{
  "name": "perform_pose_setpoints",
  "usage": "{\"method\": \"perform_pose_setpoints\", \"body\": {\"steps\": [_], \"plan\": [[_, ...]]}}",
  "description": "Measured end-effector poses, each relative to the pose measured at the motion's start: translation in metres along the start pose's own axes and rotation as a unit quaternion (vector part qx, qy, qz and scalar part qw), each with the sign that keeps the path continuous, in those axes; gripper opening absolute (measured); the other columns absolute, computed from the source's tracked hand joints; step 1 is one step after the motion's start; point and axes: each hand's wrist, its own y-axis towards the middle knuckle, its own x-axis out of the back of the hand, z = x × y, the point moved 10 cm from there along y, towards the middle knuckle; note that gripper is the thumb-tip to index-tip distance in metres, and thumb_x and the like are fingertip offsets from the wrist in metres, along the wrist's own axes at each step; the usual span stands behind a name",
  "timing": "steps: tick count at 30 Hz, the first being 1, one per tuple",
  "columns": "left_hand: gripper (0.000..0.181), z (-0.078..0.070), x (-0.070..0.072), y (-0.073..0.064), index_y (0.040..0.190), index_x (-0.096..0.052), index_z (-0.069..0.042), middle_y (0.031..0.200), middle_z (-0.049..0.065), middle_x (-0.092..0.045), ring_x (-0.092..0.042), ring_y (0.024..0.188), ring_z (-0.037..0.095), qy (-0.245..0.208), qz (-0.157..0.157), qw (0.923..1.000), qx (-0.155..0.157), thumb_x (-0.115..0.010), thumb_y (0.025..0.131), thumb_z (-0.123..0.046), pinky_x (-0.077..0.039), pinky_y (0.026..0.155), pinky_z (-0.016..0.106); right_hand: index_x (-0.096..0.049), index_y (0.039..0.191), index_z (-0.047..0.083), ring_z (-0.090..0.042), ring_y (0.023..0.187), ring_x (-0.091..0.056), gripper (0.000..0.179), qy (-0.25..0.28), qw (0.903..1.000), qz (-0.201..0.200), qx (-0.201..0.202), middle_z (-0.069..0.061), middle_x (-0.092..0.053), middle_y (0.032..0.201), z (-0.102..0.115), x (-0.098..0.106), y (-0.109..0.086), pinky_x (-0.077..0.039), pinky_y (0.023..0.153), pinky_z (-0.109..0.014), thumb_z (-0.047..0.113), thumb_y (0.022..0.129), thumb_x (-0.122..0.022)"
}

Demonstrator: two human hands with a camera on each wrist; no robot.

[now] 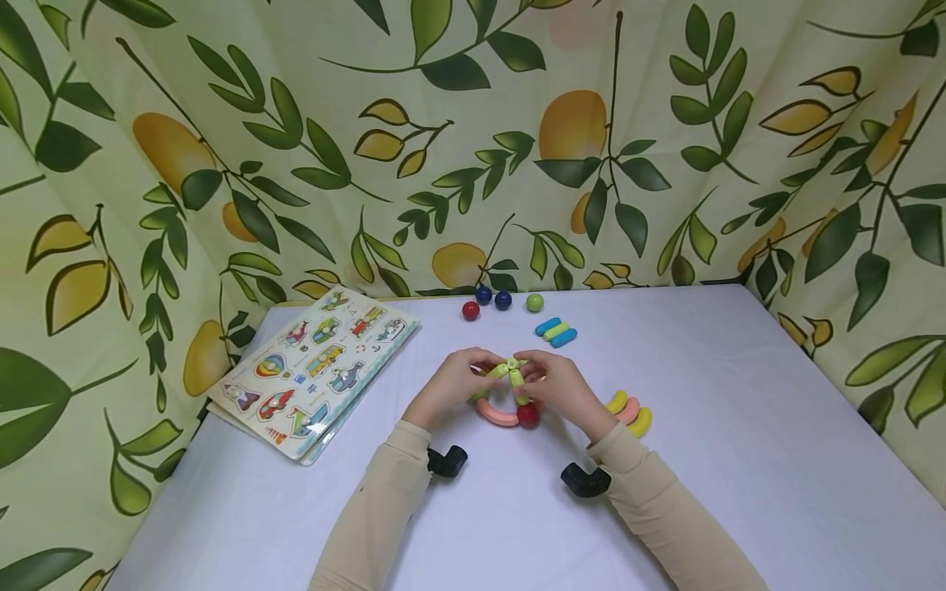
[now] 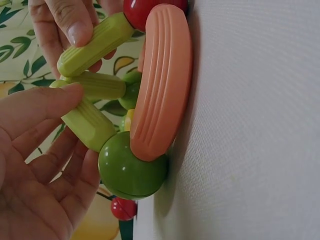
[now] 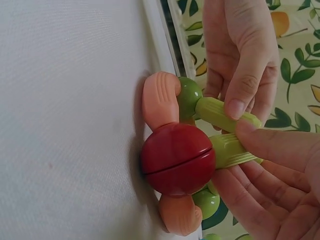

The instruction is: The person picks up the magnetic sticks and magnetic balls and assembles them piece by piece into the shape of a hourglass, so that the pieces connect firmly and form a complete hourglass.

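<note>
Both hands are at a small frame of toy building pieces standing on the table. Curved salmon pieces (image 2: pixel 164 85) form its base, joined by a red ball (image 3: pixel 177 159) and green balls (image 2: pixel 132 165). Straight yellow-green sticks lean up from the balls and meet at the top. My left hand (image 1: pixel 452 384) pinches the stick (image 2: pixel 89 124) above one green ball between thumb and fingers. With thumb and fingers, my right hand (image 1: pixel 565 382) pinches the stick (image 3: pixel 232 151) rising from the red ball. A third stick (image 2: pixel 97 85) leans in from the far green ball.
Loose balls in red (image 1: pixel 470 311), dark blue (image 1: pixel 503 300) and green (image 1: pixel 535 303) lie at the back. Blue and yellow-green sticks (image 1: pixel 557 331) sit before them. Curved yellow and salmon pieces (image 1: pixel 628 410) rest beside the right wrist. Stacked picture boards (image 1: pixel 318 369) lie left.
</note>
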Motion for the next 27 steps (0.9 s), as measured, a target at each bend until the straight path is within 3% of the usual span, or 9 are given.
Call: {"method": "perform_pose_setpoints", "body": {"steps": [5,12,27], "plan": [[0.027,0.0021,-0.0004,0.0004,0.117,-0.072,-0.015,0.113,0.004,-0.069,-0.061,0.105,0.02,0.001,-0.004,0.9999,0.012,-0.071,0.09,-0.011,-0.053,0.094,0.037,-0.059,0.136,0.006,-0.022,0.096,-0.062,0.053,-0.012,0.9997,-0.009,0.017,-0.01,-0.07,0.107,0.0045,0.0026,-0.0016,-0.057,0.069,-0.025,0.009,0.085,-0.077],[0.026,-0.0004,-0.0013,0.0021,0.116,-0.069,-0.014,0.109,0.005,-0.07,-0.062,0.106,0.02,0.004,-0.012,0.9999,-0.004,-0.07,0.09,-0.009,-0.051,0.099,0.039,-0.06,0.134,0.005,-0.023,0.097,-0.063,0.053,-0.02,0.999,-0.018,0.036,-0.01,-0.072,0.105,0.0072,0.0055,-0.0014,-0.056,0.07,-0.026,0.009,0.085,-0.077],[0.026,-0.0003,-0.001,0.0009,0.117,-0.069,-0.014,0.111,0.005,-0.07,-0.062,0.107,0.02,-0.002,-0.023,0.9997,0.001,-0.07,0.091,-0.01,-0.051,0.101,0.041,-0.062,0.132,0.007,-0.021,0.094,-0.062,0.05,-0.015,0.9995,-0.016,0.023,-0.009,-0.071,0.104,0.006,0.0061,0.0021,-0.055,0.066,-0.025,0.009,0.084,-0.077]]}}
